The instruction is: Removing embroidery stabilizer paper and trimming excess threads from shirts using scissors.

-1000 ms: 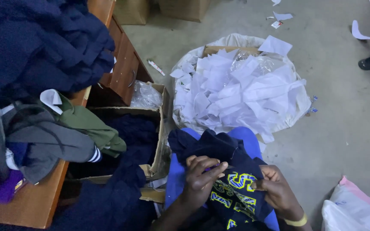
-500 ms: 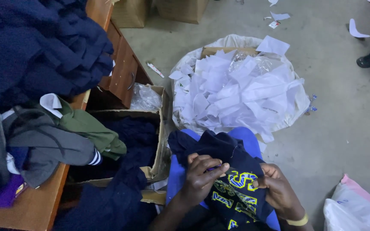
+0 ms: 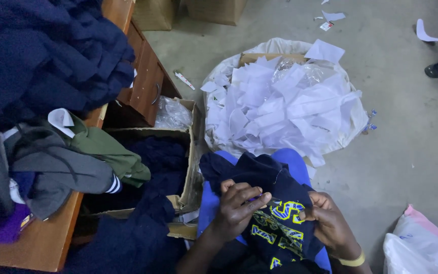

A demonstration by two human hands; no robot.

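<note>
navy garment (image 3: 264, 203) with yellow lettering lies on the lap, near centre; soft, limp and light, best gripped by bunched cloth. left hand (image 3: 236, 205) pinches a small dark tool against it; right hand (image 3: 328, 223) pinches the fabric's right edge.

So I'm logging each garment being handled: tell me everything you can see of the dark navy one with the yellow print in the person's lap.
The navy garment looks like soft knit fabric, crumpled rather than laid flat, draped over the person's lap on blue cloth. Its front shows blocky yellow-and-blue printed lettering, partly folded under. The left hand presses on its upper middle, fingers curled at a small dark item too small to identify; the right hand pinches the fabric's right edge beside the print. Its upper part bunches toward the cardboard box.
</note>
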